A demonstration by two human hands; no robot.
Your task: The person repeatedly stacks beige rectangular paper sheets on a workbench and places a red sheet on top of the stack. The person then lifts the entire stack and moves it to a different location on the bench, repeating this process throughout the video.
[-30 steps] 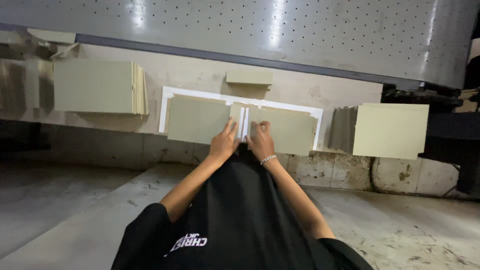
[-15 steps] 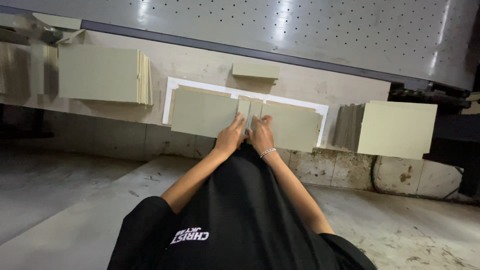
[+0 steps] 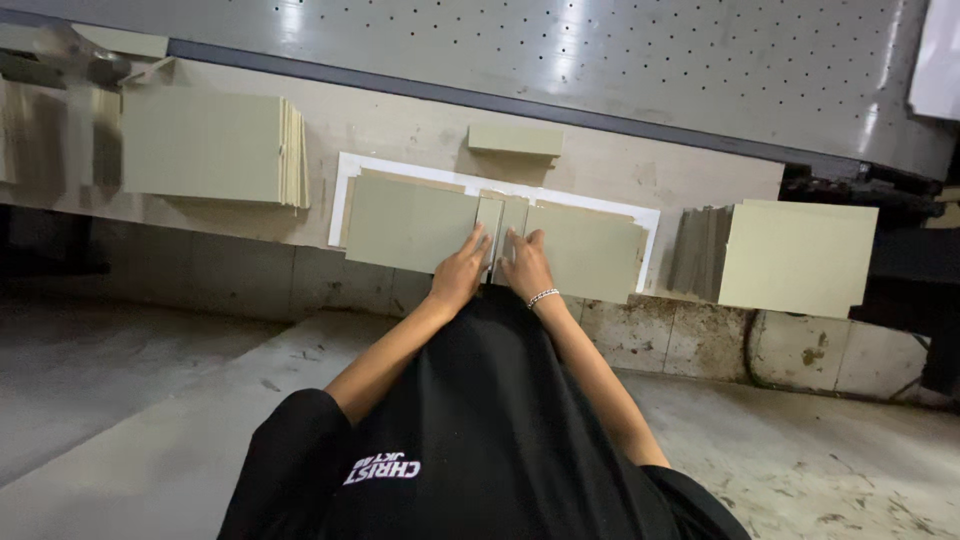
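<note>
While both hands were laid side by side near the front edge of the tabletop (image 3: 400, 125), a narrow grey-green cardboard strip (image 3: 489, 218) was touched by the left hand (image 3: 462, 270), its fingers (image 3: 478, 243) stretched out flat and close together, pressed on the strip rather than clamped round anything. A second narrow strip (image 3: 515, 212) just beside it was pressed by the right hand (image 3: 526, 268), whose fingers were likewise extended and held together; a beaded bracelet (image 3: 542, 297) was worn on that wrist. Both strips were set between a large grey-green cardboard panel (image 3: 408, 222) on the left and a matching panel (image 3: 588, 250) on the right, all laid upon a white paper sheet (image 3: 345, 185) whose border showed around them. A stack of similar boards (image 3: 210, 145) was seen well apart to the left, another stack (image 3: 790, 255) to the right, and a small cardboard piece (image 3: 514, 139) lay just behind the sheet. A perforated grey metal surface (image 3: 600, 60) was seen beyond.
</note>
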